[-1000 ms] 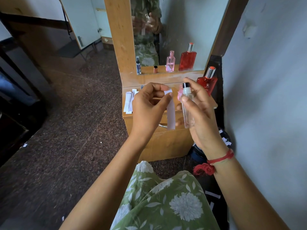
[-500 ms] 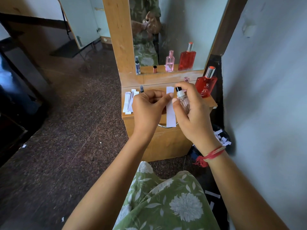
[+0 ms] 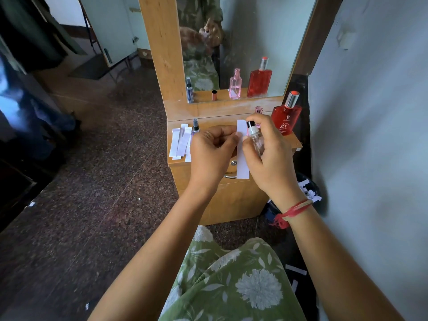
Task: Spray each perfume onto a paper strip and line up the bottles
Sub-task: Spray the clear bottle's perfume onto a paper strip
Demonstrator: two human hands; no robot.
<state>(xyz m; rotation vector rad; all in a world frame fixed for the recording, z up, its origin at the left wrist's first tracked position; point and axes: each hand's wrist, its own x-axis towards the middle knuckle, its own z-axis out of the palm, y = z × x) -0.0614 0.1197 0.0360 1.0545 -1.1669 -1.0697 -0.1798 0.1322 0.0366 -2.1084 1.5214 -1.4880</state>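
Right hand point(image 3: 271, 158) brought gripped bottle point(image 3: 256, 138) beside strip point(image 3: 242, 167) (left hand point(image 3: 208, 154) pinches it).

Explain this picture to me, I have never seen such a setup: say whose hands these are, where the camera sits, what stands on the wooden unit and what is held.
There is no machine here. A person wears one wide camera on the head, looking forward and down, so you see their own two arms. The left hand pinches a white paper strip near its top, so it hangs upright. The right hand grips a small clear bottle, a finger arched over its black nozzle, close beside the strip. On the wooden dressing unit lie spare strips at the left, with a small dark spray bottle beside them. A pink-capped bottle is mostly hidden behind the hand, and a red bottle stands at the right. The mirror above repeats the bottles.
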